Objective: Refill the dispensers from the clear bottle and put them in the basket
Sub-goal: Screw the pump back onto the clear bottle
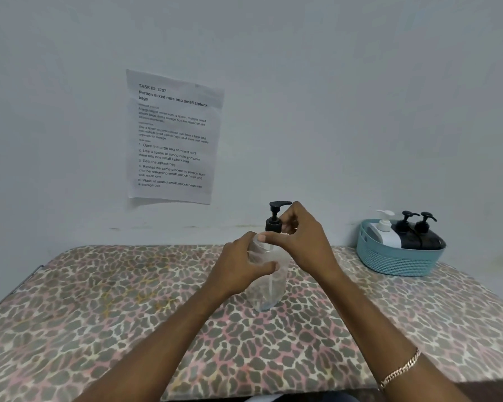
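Observation:
A clear bottle [269,288] stands upright near the middle of the table, nearly empty. My left hand [241,265] grips its upper body from the left. My right hand [299,242] pinches the black pump head [275,219] at the bottle's neck. At the back right stands a blue woven basket [398,261]. In it stand a white dispenser [385,232] with a white pump and two black dispensers [408,232], [429,233] with black pumps.
The table wears a leopard-print cloth [128,300] and stands against a pale wall. A printed paper sheet [172,137] is taped to the wall at the left. The table's metal edge [12,288] shows at the far left.

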Available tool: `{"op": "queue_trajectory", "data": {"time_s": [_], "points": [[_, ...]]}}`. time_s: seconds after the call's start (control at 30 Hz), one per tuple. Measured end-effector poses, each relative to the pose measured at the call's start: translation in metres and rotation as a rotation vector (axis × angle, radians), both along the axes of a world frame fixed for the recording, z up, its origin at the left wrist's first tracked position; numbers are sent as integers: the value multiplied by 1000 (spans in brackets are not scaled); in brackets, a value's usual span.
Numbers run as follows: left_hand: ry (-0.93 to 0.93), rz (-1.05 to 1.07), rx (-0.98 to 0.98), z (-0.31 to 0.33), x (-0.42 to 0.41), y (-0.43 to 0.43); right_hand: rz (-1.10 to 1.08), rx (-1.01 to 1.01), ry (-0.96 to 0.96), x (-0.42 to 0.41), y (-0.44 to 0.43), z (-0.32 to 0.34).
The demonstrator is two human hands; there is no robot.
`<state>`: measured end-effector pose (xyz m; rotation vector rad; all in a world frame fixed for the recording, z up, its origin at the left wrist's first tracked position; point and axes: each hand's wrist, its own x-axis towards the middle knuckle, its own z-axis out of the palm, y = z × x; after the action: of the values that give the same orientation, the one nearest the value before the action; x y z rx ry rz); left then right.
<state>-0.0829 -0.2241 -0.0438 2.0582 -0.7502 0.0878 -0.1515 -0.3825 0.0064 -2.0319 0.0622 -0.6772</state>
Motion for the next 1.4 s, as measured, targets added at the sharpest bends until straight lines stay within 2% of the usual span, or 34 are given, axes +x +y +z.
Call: {"op": "queue_trajectory", "data": {"time_s": [0.1,0.2,0.27,0.33,0.5,0.67,0.77,0.9,0.97,1.1,1.27,1.4], "points": [[13,-14,8,-1,2,0,51,-4,72,1,-9,-1],[29,-21,0,-2,4,-1,276,60,159,1,-25,5],[28,-28,-4,-1,5,-1,406,158,150,0,-34,9],[18,-35,9,-2,5,-1,444,213,130,1,-38,11],[23,-30,7,-6,8,0,293,266,62,12,-30,4],[3,-24,20,-5,9,0,100,101,8,15,-10,-8],[-3,-25,27,-3,7,0,164,80,24,13,-11,-5],[12,-19,27,-4,7,-1,383,208,62,11,-28,5],[16,-21,24,-4,8,-1,423,229,72,10,-32,7],[19,-25,13,-5,7,-1,320,226,21,14,-27,5],[13,-24,7,-5,6,0,135,93,-34,18,-7,-2],[12,-26,14,-4,5,0,128,40,37,15,-9,2]]}}
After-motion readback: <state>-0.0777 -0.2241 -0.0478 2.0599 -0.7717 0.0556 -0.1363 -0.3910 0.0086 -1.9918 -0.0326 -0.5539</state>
